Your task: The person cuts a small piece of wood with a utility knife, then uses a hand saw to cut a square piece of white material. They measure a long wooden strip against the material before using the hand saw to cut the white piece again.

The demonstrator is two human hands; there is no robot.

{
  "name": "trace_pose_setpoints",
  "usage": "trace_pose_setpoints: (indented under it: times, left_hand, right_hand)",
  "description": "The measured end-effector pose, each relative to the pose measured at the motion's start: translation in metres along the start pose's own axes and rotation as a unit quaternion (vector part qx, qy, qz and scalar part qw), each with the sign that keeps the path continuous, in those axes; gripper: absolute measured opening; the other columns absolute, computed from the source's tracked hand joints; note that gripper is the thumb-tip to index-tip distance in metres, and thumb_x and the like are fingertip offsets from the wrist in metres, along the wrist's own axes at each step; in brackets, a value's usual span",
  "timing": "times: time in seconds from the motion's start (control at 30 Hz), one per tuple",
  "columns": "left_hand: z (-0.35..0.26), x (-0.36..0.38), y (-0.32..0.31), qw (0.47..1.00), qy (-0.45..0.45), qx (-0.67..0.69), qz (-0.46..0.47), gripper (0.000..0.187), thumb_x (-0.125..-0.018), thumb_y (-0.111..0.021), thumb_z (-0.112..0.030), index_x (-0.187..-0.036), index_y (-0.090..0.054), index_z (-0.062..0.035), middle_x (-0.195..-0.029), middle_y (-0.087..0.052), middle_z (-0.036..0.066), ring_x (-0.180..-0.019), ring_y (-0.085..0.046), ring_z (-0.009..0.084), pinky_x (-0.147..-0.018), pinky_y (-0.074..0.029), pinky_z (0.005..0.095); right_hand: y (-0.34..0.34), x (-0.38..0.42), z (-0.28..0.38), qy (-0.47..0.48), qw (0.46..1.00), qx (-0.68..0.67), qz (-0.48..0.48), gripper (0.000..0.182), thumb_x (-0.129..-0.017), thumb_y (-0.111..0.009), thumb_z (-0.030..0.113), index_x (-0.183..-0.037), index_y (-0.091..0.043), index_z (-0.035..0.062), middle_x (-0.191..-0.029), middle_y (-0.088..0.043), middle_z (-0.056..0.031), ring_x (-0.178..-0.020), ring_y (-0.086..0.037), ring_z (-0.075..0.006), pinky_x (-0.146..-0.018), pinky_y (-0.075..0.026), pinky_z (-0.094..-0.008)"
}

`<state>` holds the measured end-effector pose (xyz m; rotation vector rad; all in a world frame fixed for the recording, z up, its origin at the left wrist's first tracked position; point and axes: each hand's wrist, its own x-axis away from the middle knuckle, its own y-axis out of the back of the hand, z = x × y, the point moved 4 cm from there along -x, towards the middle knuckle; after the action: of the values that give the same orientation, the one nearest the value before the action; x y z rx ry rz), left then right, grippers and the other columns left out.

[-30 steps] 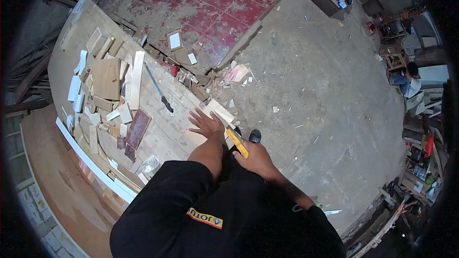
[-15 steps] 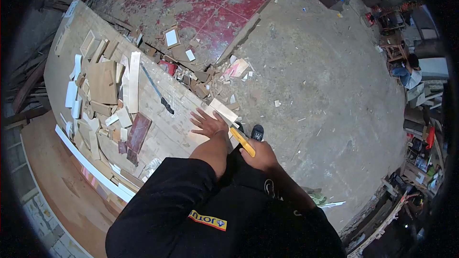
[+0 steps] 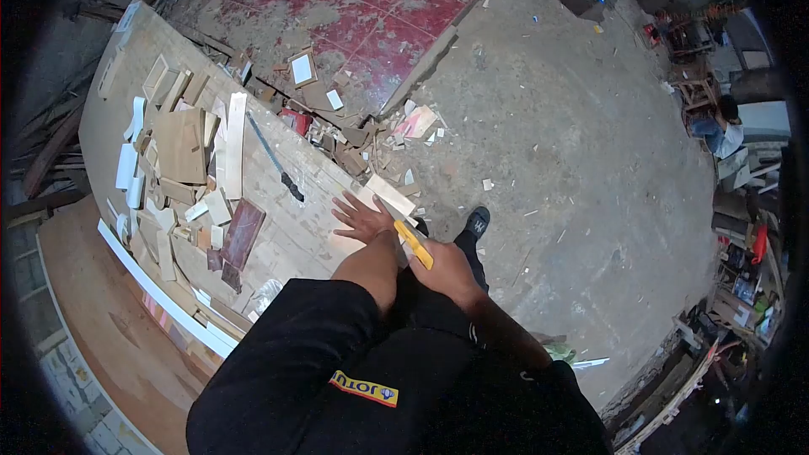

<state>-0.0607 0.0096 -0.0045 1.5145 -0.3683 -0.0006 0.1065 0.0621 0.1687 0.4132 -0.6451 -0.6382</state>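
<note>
With fingers spread, my left hand [image 3: 367, 221] presses flat at the edge of the wooden workbench [image 3: 295, 236]. Under and beyond it, a pale wooden board [image 3: 396, 200] sticks out past the bench edge. My right hand [image 3: 447, 271] is wrapped round the yellow handle of a handsaw [image 3: 414, 244]. The saw's blade points forward along the board, close beside my left wrist, and is partly hidden by the hands. On the bench ahead lies a long, narrow bluish blade with a black handle [image 3: 292, 188].
Wood offcuts [image 3: 181, 145] and a reddish-brown board [image 3: 243, 233] crowd the bench's left side. Scraps [image 3: 350, 152] litter the floor by its far edge. My shoe [image 3: 478, 221] stands on the concrete floor [image 3: 581, 160]. Another person [image 3: 726, 128] sits at far right.
My right hand has pushed the saw forward and slightly left. My right foot has shifted outward to the right. My left hand stays nearly in place.
</note>
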Motion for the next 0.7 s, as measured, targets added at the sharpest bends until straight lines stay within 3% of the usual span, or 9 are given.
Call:
trace_pose_setpoints:
  times: [0.27, 0.33, 0.37, 0.43, 0.7]
  left_hand:
    - [0.0, 0.002, -0.008, 1.0, -0.006, 0.014, -0.024, 0.075, -0.098, -0.04, -0.055, -0.159, -0.022, -0.0158, -0.168, -0.008, 0.013, -0.154, -0.008, 0.0348, -0.115, -0.004, 0.0713]
    - [0.004, 0.003, -0.016, 0.992, -0.029, -0.011, -0.122, 0.075, -0.098, -0.04, -0.055, -0.159, -0.023, -0.0153, -0.167, -0.008, 0.014, -0.154, -0.009, 0.0352, -0.114, -0.003, 0.0717]
    - [0.005, 0.004, -0.017, 0.992, -0.032, -0.012, -0.122, 0.075, -0.098, -0.04, -0.055, -0.159, -0.023, -0.0153, -0.167, -0.008, 0.014, -0.154, -0.009, 0.0352, -0.114, -0.003, 0.0717]
    - [0.003, 0.003, -0.011, 0.999, -0.009, 0.022, -0.022, 0.075, -0.098, -0.04, -0.055, -0.159, -0.023, -0.0149, -0.167, -0.008, 0.014, -0.154, -0.008, 0.0354, -0.114, -0.003, 0.0718]
    - [0.002, 0.004, -0.007, 0.999, -0.017, 0.012, -0.028, 0.075, -0.098, -0.041, -0.055, -0.159, -0.023, -0.0154, -0.167, -0.007, 0.014, -0.154, -0.01, 0.035, -0.114, -0.004, 0.0719]
  right_hand:
    - [0.019, 0.033, 0.014, -0.029, 1.0, -0.012, -0.002, 0.032, -0.085, -0.068, 0.032, -0.091, -0.067, 0.0005, -0.079, -0.067, -0.0249, -0.078, -0.066, -0.0443, -0.07, -0.054, -0.0504]
    - [0.006, 0.014, 0.008, -0.026, 1.0, 0.0, 0.005, 0.032, -0.085, -0.068, 0.032, -0.091, -0.067, 0.0005, -0.079, -0.067, -0.025, -0.078, -0.066, -0.0444, -0.07, -0.054, -0.0504]
    - [0.001, 0.002, 0.005, -0.026, 1.0, 0.0, -0.001, 0.033, -0.085, -0.068, 0.032, -0.092, -0.067, -0.0004, -0.08, -0.067, -0.0251, -0.078, -0.067, -0.0443, -0.071, -0.055, -0.051]
    - [0.003, -0.004, 0.004, -0.025, 1.0, -0.001, -0.013, 0.035, -0.085, -0.067, 0.033, -0.092, -0.068, -0.0013, -0.08, -0.068, -0.0251, -0.079, -0.068, -0.0442, -0.073, -0.056, -0.0517]
    - [0.023, 0.033, 0.015, -0.036, 0.999, -0.01, -0.006, 0.032, -0.084, -0.069, 0.032, -0.087, -0.067, 0.0008, -0.079, -0.067, -0.0244, -0.076, -0.067, -0.0435, -0.068, -0.054, -0.0507]
